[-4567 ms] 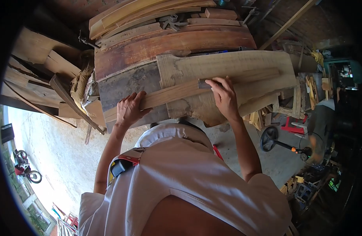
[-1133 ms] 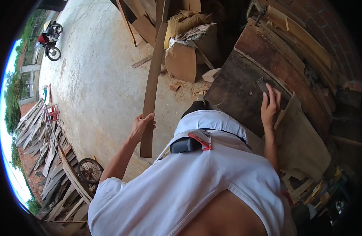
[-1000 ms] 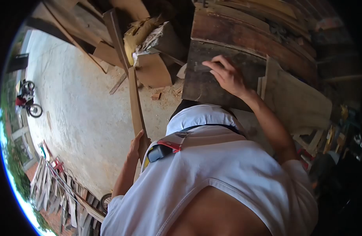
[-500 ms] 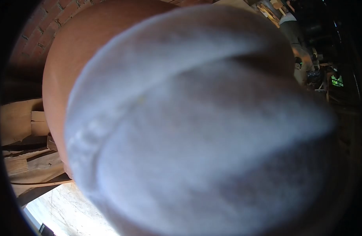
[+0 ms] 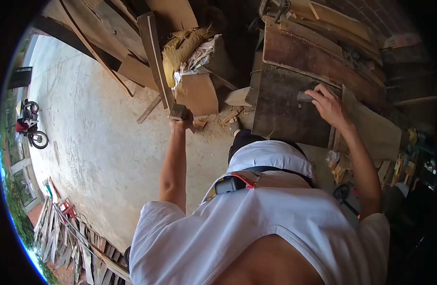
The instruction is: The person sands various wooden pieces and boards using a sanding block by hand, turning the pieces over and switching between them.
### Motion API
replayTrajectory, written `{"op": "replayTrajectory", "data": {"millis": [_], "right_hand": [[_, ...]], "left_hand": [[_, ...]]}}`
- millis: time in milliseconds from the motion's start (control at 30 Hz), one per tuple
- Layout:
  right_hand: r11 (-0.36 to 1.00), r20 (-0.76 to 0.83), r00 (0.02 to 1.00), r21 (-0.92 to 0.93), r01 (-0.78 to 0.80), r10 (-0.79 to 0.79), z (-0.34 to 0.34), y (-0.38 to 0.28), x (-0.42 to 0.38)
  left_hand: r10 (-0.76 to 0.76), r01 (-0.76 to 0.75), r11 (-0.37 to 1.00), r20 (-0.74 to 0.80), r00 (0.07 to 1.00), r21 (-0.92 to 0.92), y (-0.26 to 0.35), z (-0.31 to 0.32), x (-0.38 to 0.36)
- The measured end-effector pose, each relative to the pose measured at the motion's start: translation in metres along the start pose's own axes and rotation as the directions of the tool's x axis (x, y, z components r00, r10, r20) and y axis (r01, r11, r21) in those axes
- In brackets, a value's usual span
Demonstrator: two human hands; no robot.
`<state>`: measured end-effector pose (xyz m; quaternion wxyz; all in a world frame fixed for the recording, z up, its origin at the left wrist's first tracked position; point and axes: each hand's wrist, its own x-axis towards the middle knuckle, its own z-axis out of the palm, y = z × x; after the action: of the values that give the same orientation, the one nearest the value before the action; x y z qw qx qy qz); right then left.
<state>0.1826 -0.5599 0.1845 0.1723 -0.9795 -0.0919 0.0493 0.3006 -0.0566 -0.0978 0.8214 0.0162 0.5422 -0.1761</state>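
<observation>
My left hand (image 5: 182,123) is stretched out over the floor, its fingers wrapped round a squared wooden block (image 5: 179,111). The block's end face shows, close to the lower end of a long narrow board (image 5: 154,59). My right hand (image 5: 330,107) is closed on a small grey rectangular piece (image 5: 304,97), pinched between thumb and fingers; I cannot tell what it is made of. Beneath that hand lies a dark wooden panel (image 5: 280,111), with a reddish-brown board (image 5: 304,50) behind it.
Planks lean at the top left beside a yellow sack (image 5: 180,52) and a cardboard piece (image 5: 197,92). Wood offcuts and sawdust lie on the concrete floor (image 5: 90,109). A motorcycle (image 5: 31,124) stands far left. A heap of wood strips (image 5: 85,247) is at the lower left.
A blurred pale fabric shape and bare skin that filled most of the view are gone. Both arms, the floor and the boards are now visible.
</observation>
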Motion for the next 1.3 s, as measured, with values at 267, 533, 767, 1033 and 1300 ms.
{"op": "replayTrajectory", "data": {"millis": [267,533,767,1033,1300], "right_hand": [[0.987,-0.063,0.986,-0.003,-0.158,0.157,0.031,-0.009,-0.03],[0.974,-0.093,0.97,0.057,-0.22,0.224,0.042,-0.019,-0.032],[0.954,-0.108,0.953,0.134,-0.267,0.282,0.06,-0.016,-0.045],[0.944,-0.225,0.919,0.151,-0.295,0.323,0.08,-0.016,-0.066],[0.898,-0.405,0.81,0.308,-0.315,0.424,0.043,-0.003,-0.091]], "left_hand": [[-0.129,0.119,0.988,-0.098,0.987,-0.098,0.077,0.09,0.093],[0.149,-0.155,0.981,0.058,0.987,0.118,0.049,0.163,0.069],[0.28,-0.383,0.764,0.269,0.922,0.52,0.038,0.149,0.075],[0.286,-0.234,0.633,0.059,0.956,0.738,0.017,0.077,0.085],[0.244,-0.438,0.258,0.38,0.892,0.861,-0.125,0.079,0.031]]}}
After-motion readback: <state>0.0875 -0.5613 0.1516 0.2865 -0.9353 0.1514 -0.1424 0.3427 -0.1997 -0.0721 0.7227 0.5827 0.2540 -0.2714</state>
